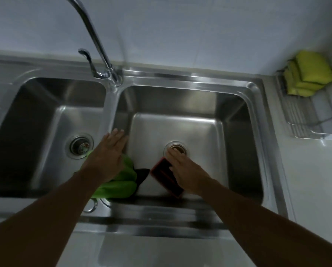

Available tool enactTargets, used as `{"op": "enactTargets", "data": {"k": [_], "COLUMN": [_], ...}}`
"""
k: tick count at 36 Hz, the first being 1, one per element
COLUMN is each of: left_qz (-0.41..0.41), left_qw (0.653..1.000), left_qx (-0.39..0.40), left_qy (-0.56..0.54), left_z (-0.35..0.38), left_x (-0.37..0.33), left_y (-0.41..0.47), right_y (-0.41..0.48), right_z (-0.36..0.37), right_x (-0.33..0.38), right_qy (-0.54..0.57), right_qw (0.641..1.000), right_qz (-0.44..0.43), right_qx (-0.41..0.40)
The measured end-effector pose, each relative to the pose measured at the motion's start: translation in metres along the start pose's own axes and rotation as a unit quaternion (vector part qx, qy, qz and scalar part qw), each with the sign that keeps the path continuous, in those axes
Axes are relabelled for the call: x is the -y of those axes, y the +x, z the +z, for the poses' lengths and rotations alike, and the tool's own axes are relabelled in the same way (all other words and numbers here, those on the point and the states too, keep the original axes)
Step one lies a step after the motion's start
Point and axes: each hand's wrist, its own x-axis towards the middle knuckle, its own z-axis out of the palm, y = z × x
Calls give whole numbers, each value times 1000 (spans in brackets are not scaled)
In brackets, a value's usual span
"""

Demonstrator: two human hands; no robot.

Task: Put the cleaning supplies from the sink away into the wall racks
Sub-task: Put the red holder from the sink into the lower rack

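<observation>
A bright green cloth (120, 182) lies bunched at the near left corner of the right sink basin (236, 132), with a dark piece (142, 173) beside it. My left hand (107, 155) hovers flat over the cloth, fingers spread, holding nothing. A red and black scrub sponge (164, 173) lies near the basin's front. My right hand (182, 170) rests on it with fingers laid over its top, near the drain (175, 149); I cannot tell whether it is gripped. A wire wall rack (304, 120) at the right holds several yellow-green sponges (310, 74).
The left basin (36, 122) has its own drain (80, 147). A tall chrome faucet (95, 39) with a lever stands between the basins at the back. White counter (315, 180) runs along the right; a white tiled wall is behind.
</observation>
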Motion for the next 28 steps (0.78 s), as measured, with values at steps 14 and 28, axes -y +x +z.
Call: {"op": "enactTargets", "data": {"k": [14,28], "left_qz": [21,-29], "left_qw": [1000,997], "left_qx": [5,24], "left_qy": [13,64], "left_z": [7,7], "left_x": [5,-7], "left_y": [-6,-1], "right_y": [24,11], "right_z": [44,29], "right_x": [-11,-11], "right_qy": [-15,-12], "right_qw": [988,998], "right_qz": [-53,-61], "right_qx": [147,5]}}
